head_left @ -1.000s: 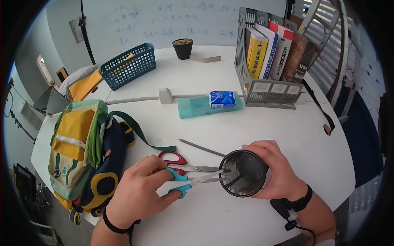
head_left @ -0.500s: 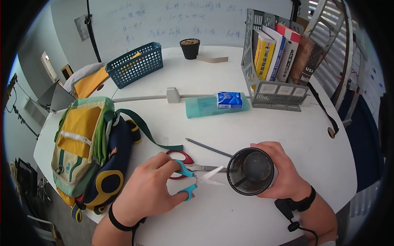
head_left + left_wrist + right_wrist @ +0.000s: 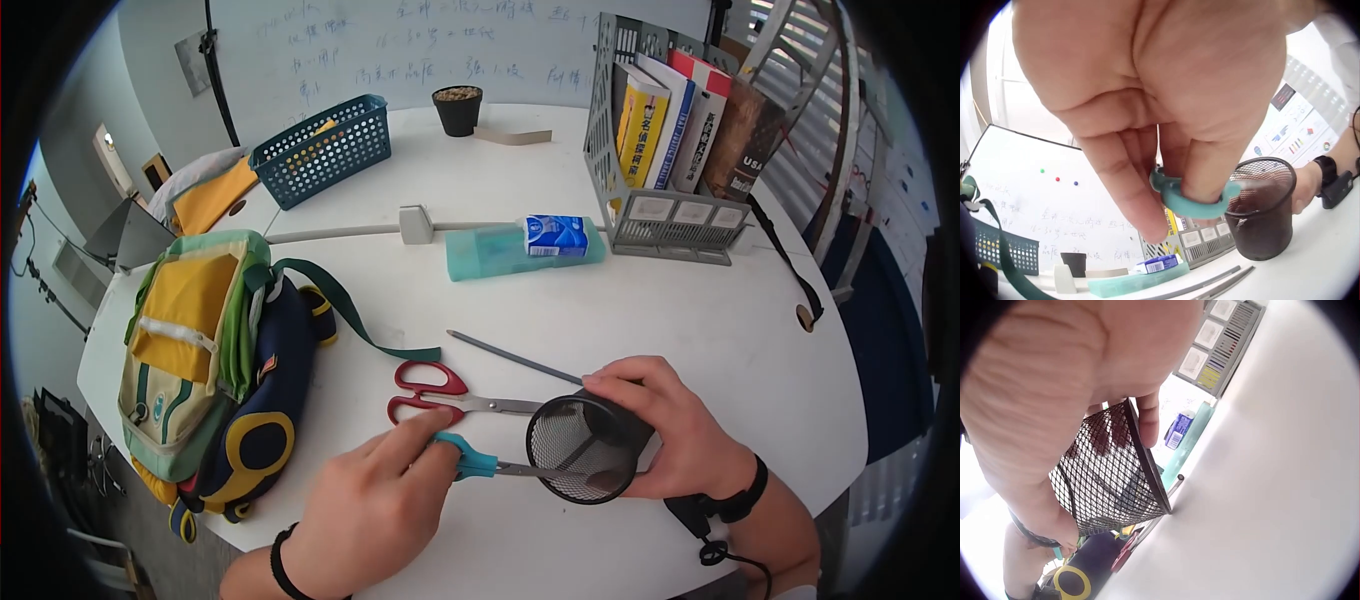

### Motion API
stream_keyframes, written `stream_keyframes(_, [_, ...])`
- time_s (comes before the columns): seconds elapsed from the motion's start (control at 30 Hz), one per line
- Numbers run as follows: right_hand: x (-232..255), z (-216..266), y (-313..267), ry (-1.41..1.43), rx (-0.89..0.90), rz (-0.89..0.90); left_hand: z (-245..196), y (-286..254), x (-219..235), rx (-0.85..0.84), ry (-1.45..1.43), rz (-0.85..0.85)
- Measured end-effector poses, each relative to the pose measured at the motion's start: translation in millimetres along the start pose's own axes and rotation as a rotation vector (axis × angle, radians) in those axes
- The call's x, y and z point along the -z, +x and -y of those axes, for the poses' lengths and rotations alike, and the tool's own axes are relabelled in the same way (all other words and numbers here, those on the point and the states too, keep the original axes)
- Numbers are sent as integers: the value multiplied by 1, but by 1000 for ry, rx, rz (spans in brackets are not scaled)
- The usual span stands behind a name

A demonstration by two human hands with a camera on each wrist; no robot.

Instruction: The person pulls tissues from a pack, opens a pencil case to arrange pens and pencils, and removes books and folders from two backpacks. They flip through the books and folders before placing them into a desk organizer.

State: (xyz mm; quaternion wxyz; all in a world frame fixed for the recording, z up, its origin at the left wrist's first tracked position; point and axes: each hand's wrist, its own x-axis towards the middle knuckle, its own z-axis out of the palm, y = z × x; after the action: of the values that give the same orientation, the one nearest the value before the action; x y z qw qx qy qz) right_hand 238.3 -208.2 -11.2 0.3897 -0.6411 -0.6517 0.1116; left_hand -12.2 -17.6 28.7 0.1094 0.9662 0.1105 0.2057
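Observation:
My left hand point(image 3: 375, 505) grips the turquoise handles of a pair of scissors point(image 3: 478, 463), thumb through one loop point(image 3: 1191, 206). Their closed blades point right, tips reaching the mouth of a black mesh pen cup point(image 3: 560, 440). Around that cup curls my right hand point(image 3: 680, 435), holding it tilted with its opening toward the scissors. In the right wrist view, the cup's mesh wall point(image 3: 1107, 481) shows under the fingers, its rim close over the table. Just beyond my left hand lie red-handled scissors point(image 3: 490, 404), blades toward the cup. A grey pencil point(image 3: 510, 356) lies behind them, one end hidden.
A green and yellow backpack point(image 3: 190, 340) stands at the left, its dark green strap point(image 3: 350, 320) trailing across the table. Further back are a teal pouch point(image 3: 480, 258) with a blue tissue pack point(image 3: 556, 236), a perforated basket point(image 3: 320, 155), a small pot point(image 3: 458, 115) and a book rack point(image 3: 670, 230).
The turquoise scissors went from spread to closed. My left hand moved nearer me and turned, bringing the blades to the cup's mouth. My right hand tipped the cup further toward the scissors.

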Motion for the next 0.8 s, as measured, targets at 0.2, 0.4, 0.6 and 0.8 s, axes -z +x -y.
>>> stream_keyframes(0.2, [-5,12,5,-87,33,31,-16,0,-1,-6,83,-110])
stream_keyframes(0.4, [-8,10,3,-66,9,1,-3,-2,-1,-304,-32,-70])
stream_keyframes(0.6, [-11,8,2,-91,17,-9,-19,2,0,-58,126,-52])
stream_keyframes(0.8, [-12,16,5,-99,4,-14,-32,-14,-5,-216,23,-61])
